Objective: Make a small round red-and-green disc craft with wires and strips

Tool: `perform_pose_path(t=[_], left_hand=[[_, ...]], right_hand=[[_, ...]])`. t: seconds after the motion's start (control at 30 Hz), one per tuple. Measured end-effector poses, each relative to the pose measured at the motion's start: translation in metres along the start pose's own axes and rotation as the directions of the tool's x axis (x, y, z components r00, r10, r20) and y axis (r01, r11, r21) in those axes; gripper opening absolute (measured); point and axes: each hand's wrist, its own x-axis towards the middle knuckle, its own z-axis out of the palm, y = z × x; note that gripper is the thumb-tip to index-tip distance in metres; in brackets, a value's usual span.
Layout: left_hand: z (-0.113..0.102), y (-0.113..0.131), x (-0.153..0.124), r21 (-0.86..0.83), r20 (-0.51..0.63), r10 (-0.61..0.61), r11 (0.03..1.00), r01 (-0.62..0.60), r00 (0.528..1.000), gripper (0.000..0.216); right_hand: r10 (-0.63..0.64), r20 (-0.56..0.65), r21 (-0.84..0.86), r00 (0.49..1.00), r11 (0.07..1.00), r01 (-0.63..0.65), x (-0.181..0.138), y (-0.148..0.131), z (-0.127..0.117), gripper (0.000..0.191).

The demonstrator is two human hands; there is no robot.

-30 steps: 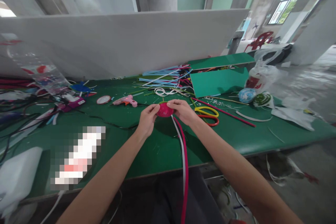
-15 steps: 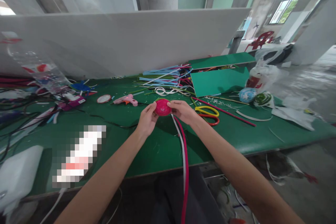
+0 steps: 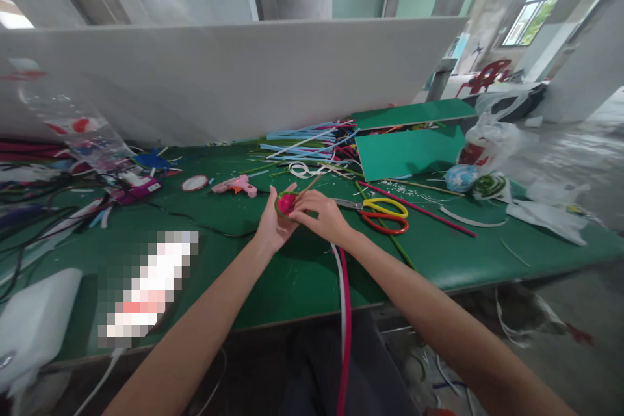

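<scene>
My left hand (image 3: 272,226) cups a small pink round piece with a green rim (image 3: 285,203) above the green table (image 3: 302,273). My right hand (image 3: 319,216) reaches across and presses its fingers on the front of that piece. A pink strip (image 3: 345,312) and a white strip (image 3: 340,299) trail from under my hands over the table's near edge. Yellow and red handled scissors (image 3: 385,214) lie just right of my right hand. A pink glue gun (image 3: 236,186) lies behind my left hand.
A pile of coloured strips (image 3: 307,143) and a green foam sheet (image 3: 407,151) lie at the back. Plastic bags and a blue ball (image 3: 459,177) sit to the right. Cables and tools (image 3: 73,201) crowd the left, with a white box (image 3: 34,325) near the front corner.
The pink piece has been turned and drawn into my left palm. My right hand moved left across it, and the scissors behind it came into full view.
</scene>
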Motion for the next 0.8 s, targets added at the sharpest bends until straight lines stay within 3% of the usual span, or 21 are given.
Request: perform_pose_path(t=[0.1, 0.17, 0.33, 0.47, 0.57, 0.67, 0.8], left_hand=[[0.003, 0.001, -0.003, -0.034, -0.031, -0.008, 0.999, 0.007, 0.999, 0.041], [0.006, 0.001, -0.005, -0.026, -0.028, -0.013, 1.0, 0.013, 1.0, 0.04], [0.011, -0.001, -0.009, 0.015, 0.034, 0.001, 1.0, -0.001, 0.999, 0.046], [0.009, 0.001, -0.008, -0.005, -0.013, -0.002, 1.0, 0.002, 1.0, 0.047], [0.008, 0.001, -0.007, 0.009, -0.073, -0.008, 1.0, 0.008, 0.997, 0.042], [0.008, -0.001, -0.007, 0.107, -0.099, 0.116, 0.989, -0.106, 0.988, 0.043], [0.006, -0.006, -0.007, 0.364, 0.021, 0.308, 0.884, -0.295, 0.951, 0.055]], right_hand=[[0.084, -0.213, -0.077, 0.974, 0.992, -0.102, 0.001, -0.002, -0.006, 0.022], [0.137, -0.268, -0.111, 0.954, 0.979, -0.172, 0.001, -0.002, -0.01, 0.029], [0.2, -0.168, -0.174, 0.965, 0.958, -0.229, -0.003, 0.0, -0.01, 0.042], [0.103, -0.036, -0.328, 0.994, 0.939, -0.109, -0.004, 0.001, -0.005, 0.037], [0.047, -0.034, -0.411, 0.998, 0.91, -0.057, -0.004, 0.0, -0.005, 0.037], [0.048, -0.135, -0.485, 0.99, 0.868, -0.108, -0.003, 0.0, -0.007, 0.039], [0.039, -0.243, -0.563, 0.969, 0.808, -0.173, -0.002, 0.0, -0.01, 0.04]])
